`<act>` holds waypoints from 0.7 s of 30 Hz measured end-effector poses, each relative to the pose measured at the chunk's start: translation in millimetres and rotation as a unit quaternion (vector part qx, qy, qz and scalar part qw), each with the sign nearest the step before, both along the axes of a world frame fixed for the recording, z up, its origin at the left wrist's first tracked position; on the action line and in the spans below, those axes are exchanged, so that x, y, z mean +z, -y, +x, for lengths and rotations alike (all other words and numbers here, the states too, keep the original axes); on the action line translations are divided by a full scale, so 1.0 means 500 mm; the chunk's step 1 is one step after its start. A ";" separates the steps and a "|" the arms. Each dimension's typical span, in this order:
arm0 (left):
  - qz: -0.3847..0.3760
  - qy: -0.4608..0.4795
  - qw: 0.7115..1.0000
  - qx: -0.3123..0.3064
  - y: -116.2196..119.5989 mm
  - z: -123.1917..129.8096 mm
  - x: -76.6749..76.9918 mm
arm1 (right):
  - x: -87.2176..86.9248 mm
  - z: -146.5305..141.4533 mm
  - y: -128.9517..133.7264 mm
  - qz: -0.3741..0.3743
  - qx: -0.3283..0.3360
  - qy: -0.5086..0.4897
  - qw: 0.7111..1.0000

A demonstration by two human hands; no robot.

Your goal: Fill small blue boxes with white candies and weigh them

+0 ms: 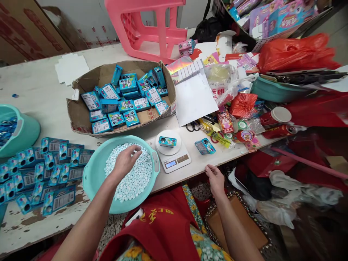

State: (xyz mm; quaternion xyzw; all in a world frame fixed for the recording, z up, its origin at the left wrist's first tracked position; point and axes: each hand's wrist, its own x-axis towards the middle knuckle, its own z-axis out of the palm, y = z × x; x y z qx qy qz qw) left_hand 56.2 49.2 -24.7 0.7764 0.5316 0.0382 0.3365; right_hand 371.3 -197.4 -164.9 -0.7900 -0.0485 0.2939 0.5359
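My left hand is over the pale blue candies in a turquoise basin. Its thumb stands apart from the fingers, and nothing shows between them. Beside the basin is a white kitchen scale with a lit display; a small blue candy box lies on its round plate. My right hand is at the table's front edge, fingers curled with tips together and nothing visible in them. Just above that hand, on the tabletop, lies another blue candy box.
A cardboard tray of blue boxes stands behind the basin. Rows of similar boxes lie at left near another turquoise tub. Scissors, a white sheet, wrappers and a pink stool occupy the right and back.
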 end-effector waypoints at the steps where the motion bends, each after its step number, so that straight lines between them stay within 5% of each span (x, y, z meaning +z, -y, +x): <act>1: 0.008 0.021 1.000 -0.009 -0.003 0.018 0.004 | 0.000 0.000 0.004 -0.002 -0.001 -0.001 1.000; 6: 0.069 0.043 0.996 -0.040 -0.016 0.110 0.009 | 0.005 0.003 0.018 -0.010 -0.007 -0.006 1.000; 9: 0.111 0.022 0.986 -0.122 -0.022 0.172 -0.009 | 0.010 0.003 0.020 -0.011 -0.005 -0.009 1.000; 12: 0.075 -0.029 0.977 -0.197 -0.024 0.231 -0.031 | 0.010 -0.002 0.023 -0.013 0.006 -0.011 1.000; 14: 0.039 -0.041 0.981 -0.187 -0.029 0.246 -0.035 | 0.012 -0.003 0.021 -0.015 0.016 0.003 1.000; 17: 0.063 0.028 0.995 -0.069 -0.039 0.199 -0.003 | 0.020 0.009 -0.003 -0.014 0.031 0.070 0.997; 21: 0.167 0.103 0.973 0.118 -0.008 0.005 0.106 | 0.045 0.034 -0.079 -0.015 0.036 0.187 0.982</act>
